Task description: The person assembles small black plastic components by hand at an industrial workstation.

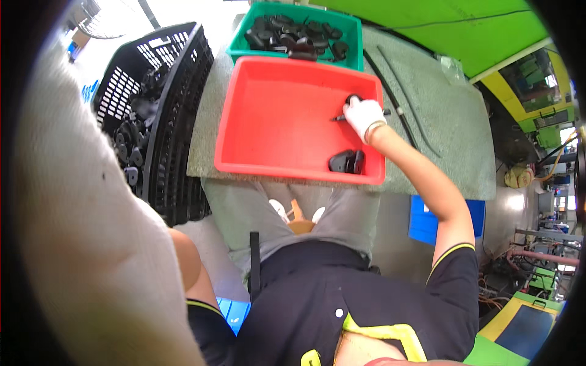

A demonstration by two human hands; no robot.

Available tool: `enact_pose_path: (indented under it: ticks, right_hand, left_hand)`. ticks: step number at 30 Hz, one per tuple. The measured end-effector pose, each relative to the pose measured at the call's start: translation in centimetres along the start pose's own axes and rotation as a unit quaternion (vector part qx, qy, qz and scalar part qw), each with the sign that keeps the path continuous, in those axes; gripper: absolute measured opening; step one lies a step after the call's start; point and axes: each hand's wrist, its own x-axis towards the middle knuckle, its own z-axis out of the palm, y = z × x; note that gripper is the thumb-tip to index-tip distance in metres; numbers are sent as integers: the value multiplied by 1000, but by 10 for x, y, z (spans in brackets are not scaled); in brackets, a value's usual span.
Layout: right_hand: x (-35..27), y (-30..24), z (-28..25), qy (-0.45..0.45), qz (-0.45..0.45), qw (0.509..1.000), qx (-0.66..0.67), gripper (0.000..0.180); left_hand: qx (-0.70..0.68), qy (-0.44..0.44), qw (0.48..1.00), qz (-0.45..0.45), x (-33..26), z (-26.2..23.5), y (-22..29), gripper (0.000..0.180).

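Observation:
In the red bin (274, 116), my right hand (365, 117), in a white glove, is closed near the right wall. A thin black pen-like tool (339, 118) sticks out on both sides of it. At its fingertips is a small rounded black part (353, 98); whether they grip it is hard to tell. Another pair of black molded parts (347, 162) lies in the bin's near right corner. My left hand (104, 201), white-gloved, is raised very close to the camera and fills the left side; its fingers cannot be made out.
Behind the red bin, a green bin (357, 46) holds several black parts. A black slatted crate (177, 122) with more parts stands left of the table (458, 134). Dark rods (409, 100) lie on the tabletop to the right. A blue container (421, 222) sits below.

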Motion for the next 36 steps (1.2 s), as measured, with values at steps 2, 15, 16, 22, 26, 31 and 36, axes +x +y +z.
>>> enact_pose_path:
  ticks: [2,15,16,22,26,31,36]
  right_hand:
    - [2,-4,-8,11,-39,999,-10,20]
    - [11,5,-15,-12,-68,997,-46,14]
    - [13,5,-21,-17,-84,995,-50,13]
    - [8,21,-24,20,25,998,48,24]
    - [19,14,-11,-42,33,998,25,25]
    - [33,7,-18,-24,71,996,-41,20]
    - [39,5,-6,-32,111,992,-43,19]
  left_hand:
    - [20,9,999,32,-4,46,4,80]
    - [82,49,979,182,16,51,4,77]
    - [86,50,977,189,14,53,6,77]
    - [89,58,954,281,25,59,5,76]
    - [93,56,943,314,9,56,29,75]
    - [93,37,950,297,15,56,22,75]
    - [88,29,954,286,14,58,6,74]
